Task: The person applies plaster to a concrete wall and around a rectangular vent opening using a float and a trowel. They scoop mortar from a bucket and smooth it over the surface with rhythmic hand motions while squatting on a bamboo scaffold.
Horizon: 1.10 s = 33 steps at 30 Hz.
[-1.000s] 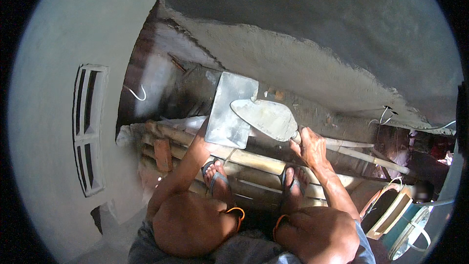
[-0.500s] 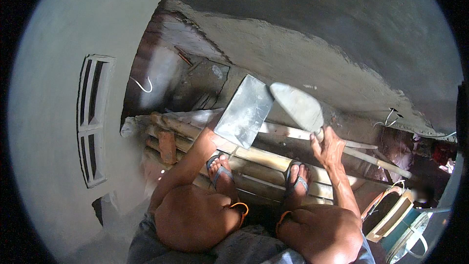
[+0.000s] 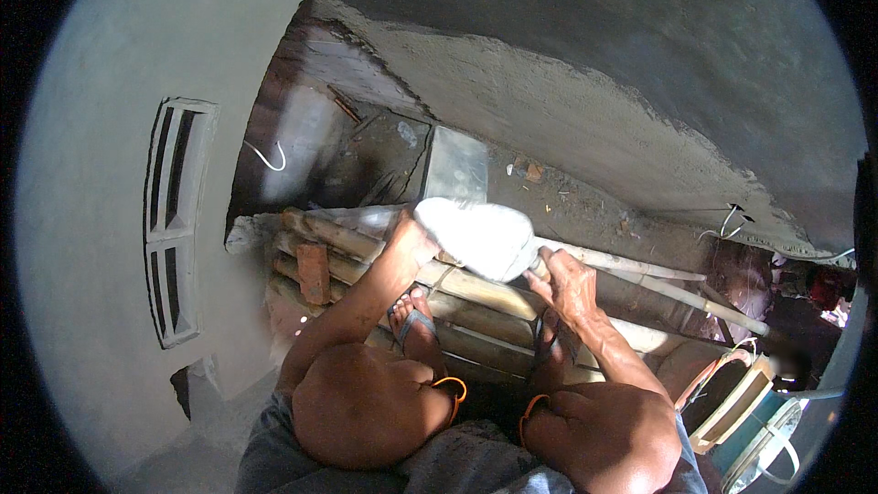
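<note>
Grey and flat, one board [image 3: 457,163] stands out beyond the left hand [image 3: 411,247], whose fingers grasp it at the near end; that end and most of those fingers are hidden behind the blade of one trowel [image 3: 483,240]; the right hand [image 3: 569,286] has its fingers clenched around the trowel's handle, and the blade is blurred, so its edges are hard to make out.

The trowel is in front of the person, above several bamboo poles [image 3: 485,295] whose full number I cannot tell; its long axis runs crosswise, the tip pointing left at the left hand, the handle end lower and to the right; the board's long axis runs away from the person.

One brick [image 3: 314,274] lies on the bamboo to the left; two thinner poles [image 3: 695,299] stretch off to the right; two sandalled feet [image 3: 417,322] rest on the bamboo, the right one partly covered by the right arm.
</note>
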Available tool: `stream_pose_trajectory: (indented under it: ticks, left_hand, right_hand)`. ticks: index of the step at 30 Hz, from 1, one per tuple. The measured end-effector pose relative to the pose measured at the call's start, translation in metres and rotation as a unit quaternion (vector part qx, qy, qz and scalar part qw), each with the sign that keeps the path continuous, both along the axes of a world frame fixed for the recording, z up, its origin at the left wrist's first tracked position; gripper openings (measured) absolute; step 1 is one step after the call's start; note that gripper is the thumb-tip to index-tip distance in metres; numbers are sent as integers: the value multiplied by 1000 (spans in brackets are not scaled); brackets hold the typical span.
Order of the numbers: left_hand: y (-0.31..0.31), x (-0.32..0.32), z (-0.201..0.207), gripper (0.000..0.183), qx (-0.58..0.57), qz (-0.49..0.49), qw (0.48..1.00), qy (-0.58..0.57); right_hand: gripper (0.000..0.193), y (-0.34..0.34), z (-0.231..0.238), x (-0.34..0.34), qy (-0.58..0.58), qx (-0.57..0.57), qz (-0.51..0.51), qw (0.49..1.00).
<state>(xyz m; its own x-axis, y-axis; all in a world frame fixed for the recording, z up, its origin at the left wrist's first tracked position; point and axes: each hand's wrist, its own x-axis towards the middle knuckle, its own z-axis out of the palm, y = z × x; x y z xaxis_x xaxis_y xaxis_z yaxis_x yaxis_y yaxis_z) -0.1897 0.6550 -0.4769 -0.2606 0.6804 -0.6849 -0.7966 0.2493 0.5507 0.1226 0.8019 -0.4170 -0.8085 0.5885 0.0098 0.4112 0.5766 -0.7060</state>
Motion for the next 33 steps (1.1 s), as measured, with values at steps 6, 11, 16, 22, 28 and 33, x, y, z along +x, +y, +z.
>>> stream_pose_trajectory:
  ticks: [6,11,16,22,28,33]
  left_hand:
    - [38,16,49,25,-96,212,972,-24]
    - [43,15,47,26,-68,254,963,-63]
    - [52,14,45,31,-58,339,933,-105]
    - [22,19,-20,35,158,224,962,-16]
    - [33,34,-56,46,2,79,847,525]
    - [26,26,-54,52,-47,-5,811,583]
  right_hand:
    - [44,4,-1,12,-65,-65,-105,990]
    - [41,11,-20,14,-45,-50,-144,987]
    - [39,-17,-1,-11,4,-192,-109,975]
    - [50,-47,8,-54,22,-244,59,968]
    - [46,-52,7,-70,59,-242,57,967]
    - [43,-54,4,-76,79,-235,47,968]
